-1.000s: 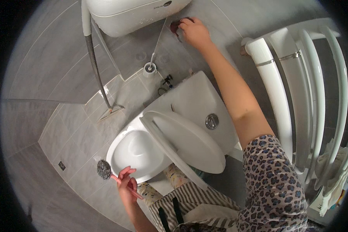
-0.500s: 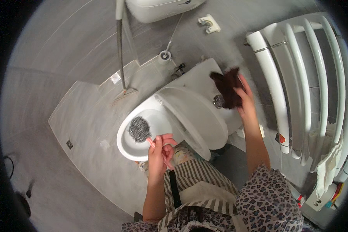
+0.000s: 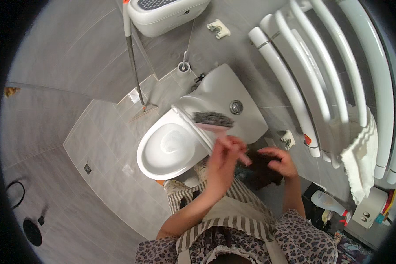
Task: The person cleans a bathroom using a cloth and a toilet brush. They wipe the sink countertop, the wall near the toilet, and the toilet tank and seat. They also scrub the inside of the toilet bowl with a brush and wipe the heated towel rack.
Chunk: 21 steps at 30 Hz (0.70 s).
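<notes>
A: What does each hand hold, and how firmly?

B: The left hand point(image 3: 224, 159) curls its fingers round the pink handle point(image 3: 245, 159) of a wire scrubber point(image 3: 213, 119), the grey head pointing away from the body; the right hand point(image 3: 286, 163) has its fingers spread over a brown cloth point(image 3: 263, 172); whether these pinch the fabric or merely pass above it, one cannot tell.

A: How should the two objects handle?

B: The scrubber is probably light, its handle stiff, its wire head springy and rough; it is best held by the handle, which may turn slippery if wet; the cloth looks soft and limp, and a bunched fold near its middle should give the surest hold.

A: Which edges bound the movement?

B: The scrubber head appears before the raised toilet lid point(image 3: 201, 102), contact being indeterminate in the blur; the toilet bowl point(image 3: 146, 166) lies to the left, its rim curved and hard; the cistern point(image 3: 253, 116) stands beyond, bearing a round flush button point(image 3: 236, 107); the bars of the towel radiator point(image 3: 290, 83) limit the right side, a white towel point(image 3: 358, 160) hanging from them; the wider room lies leftward, above the grey floor tiles point(image 3: 114, 185).
</notes>
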{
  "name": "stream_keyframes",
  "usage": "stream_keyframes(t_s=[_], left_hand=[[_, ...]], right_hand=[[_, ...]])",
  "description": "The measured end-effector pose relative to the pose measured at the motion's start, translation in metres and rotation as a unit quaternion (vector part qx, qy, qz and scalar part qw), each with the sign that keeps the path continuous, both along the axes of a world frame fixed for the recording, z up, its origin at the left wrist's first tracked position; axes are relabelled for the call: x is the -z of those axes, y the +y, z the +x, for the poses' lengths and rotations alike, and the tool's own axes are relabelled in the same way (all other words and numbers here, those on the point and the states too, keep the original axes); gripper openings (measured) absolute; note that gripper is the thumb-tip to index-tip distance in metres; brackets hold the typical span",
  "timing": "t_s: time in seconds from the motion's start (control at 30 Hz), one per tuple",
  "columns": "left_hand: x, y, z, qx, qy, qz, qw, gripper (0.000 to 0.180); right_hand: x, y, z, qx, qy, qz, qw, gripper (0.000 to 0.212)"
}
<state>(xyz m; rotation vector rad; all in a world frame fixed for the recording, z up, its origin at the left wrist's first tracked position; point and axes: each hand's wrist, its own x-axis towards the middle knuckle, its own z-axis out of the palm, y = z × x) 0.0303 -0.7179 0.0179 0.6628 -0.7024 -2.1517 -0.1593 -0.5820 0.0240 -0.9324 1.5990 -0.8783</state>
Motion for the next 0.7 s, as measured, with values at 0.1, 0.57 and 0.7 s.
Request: stream_keyframes(t_s=[0.1,0.57,0.7], left_hand=[[0.020,0.026,-0.055,0.079,-0.032,0.037,0.996,0.024],[0.037,0.051,-0.026,0.039,-0.223,-0.475,0.850,0.037],[0.041,0.040,0.007,0.028,-0.364,-0.471,0.803,0.032]], right_hand=[[-0.027,-0.007,0.027,-0.040,0.155,0.087,0.983,0.037],[0.163,0.067,-0.015,0.204,-0.028,0.169,0.964,0.030],[0.178,0.077,-0.017,0.259,-0.155,0.166,0.939,0.036]])
